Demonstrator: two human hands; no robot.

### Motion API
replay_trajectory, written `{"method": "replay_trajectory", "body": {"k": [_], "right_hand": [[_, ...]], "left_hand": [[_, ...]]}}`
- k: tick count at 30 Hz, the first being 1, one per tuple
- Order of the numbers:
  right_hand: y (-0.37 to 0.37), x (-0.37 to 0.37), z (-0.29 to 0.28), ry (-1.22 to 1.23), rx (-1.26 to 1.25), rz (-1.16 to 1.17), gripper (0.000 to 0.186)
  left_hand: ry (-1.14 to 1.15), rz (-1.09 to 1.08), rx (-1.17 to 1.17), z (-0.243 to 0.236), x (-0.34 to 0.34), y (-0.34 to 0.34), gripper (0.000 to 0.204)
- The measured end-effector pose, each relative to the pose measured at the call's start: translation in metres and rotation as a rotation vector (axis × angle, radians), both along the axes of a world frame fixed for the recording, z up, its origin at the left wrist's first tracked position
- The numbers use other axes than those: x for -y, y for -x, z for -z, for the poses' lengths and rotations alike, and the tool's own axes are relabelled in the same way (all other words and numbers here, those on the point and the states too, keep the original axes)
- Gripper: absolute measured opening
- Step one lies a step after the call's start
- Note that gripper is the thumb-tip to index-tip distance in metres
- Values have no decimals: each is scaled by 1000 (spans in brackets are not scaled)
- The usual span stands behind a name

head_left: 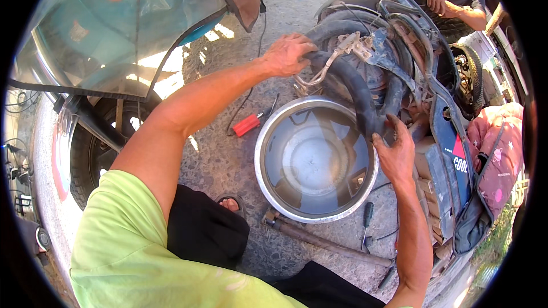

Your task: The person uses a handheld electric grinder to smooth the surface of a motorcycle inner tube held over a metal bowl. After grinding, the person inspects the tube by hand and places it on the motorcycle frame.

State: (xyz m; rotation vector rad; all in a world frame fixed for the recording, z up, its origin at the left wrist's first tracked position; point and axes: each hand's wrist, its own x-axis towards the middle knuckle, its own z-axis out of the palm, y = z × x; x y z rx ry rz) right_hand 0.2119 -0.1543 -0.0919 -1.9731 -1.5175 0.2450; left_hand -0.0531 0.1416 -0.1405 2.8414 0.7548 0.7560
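A thick black inner tube (350,80) curves over the far right rim of a round metal basin (260,162) of water. My left hand (290,55) has its fingers curled over the tube's far left part. Lower down, my right hand (395,148) grips the tube between thumb and fingers at the basin's right rim. Part of the tube dips toward the water, and its far side is lost among other dark tubes and hoses (337,28). A pale cable bundle with connectors (354,45) lies across the pile beside the tube.
A red-handled screwdriver (246,125) lies left of the basin; a hammer (325,242) and dark-handled screwdriver (368,215) lie nearer me. Wooden blocks (428,182) and a pink cloth (499,165) are right. A wheel (94,148) stands left. Another person's hands (436,3) rest far right.
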Motion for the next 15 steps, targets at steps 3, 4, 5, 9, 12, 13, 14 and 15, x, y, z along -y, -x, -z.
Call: {"method": "replay_trajectory", "body": {"k": [3,4,5,9,12,13,14,15], "right_hand": [[-10,6,7,-11,-29,-10,57],[-12,8,8,-18,-27,-17,55],[-13,8,9,-30,-44,-19,55],[-18,12,11,-39,-100,-2,53],[-20,10,9,-55,-134,20,44],[-22,9,11,-65,-157,20,41],[-23,8,12,-75,-181,21,38],[-24,10,13,-58,-221,38,35]], "left_hand": [[5,-1,3,-1,0,0,43],[7,1,5,-1,0,0,43],[9,2,8,-1,0,1,44],[16,-16,-39,-8,1,2,44],[8,-26,-15,-5,2,7,42],[2,-23,19,-3,1,9,40],[-4,-20,52,-2,0,12,38],[23,-27,68,-1,-2,12,38]]}}
